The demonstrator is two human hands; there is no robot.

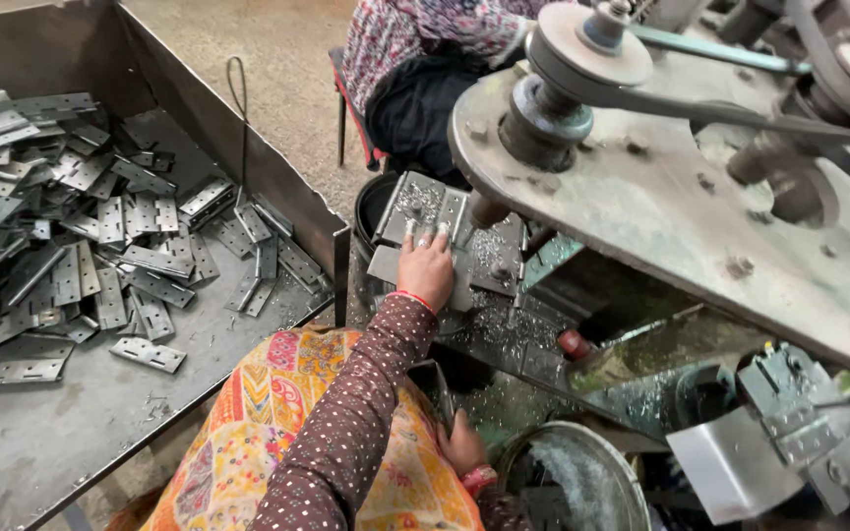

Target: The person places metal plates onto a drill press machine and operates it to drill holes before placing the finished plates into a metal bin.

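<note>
Nearest the camera, a patterned orange cloth (277, 433) is draped over the lap, and beside it the right hand (461, 442) is curled on the lower end of a dark flat piece (432, 382), which seems to be kept ready there; how firmly it is gripped cannot be told. Just beyond, a round metal tub (582, 482) of pale shavings is set under the machine, likely so that swarf is caught. Further out, the left hand (426, 267), in a dotted maroon sleeve, is pressed flat with fingers together on a grey metal plate (391, 264) lying on the work bed (504, 324); nothing is clasped, the plate being held down by the palm so that it stays put under the spindle (489, 209). Chips are strewn around it. To the left, a steel tray (71, 413) is heaped with hinge plates (100, 216), kept within easy reach. Overhead, a belt pulley (587, 44) is carried on a heavy plate. Farthest off, another person (415, 49) is seated on a stool.
</note>
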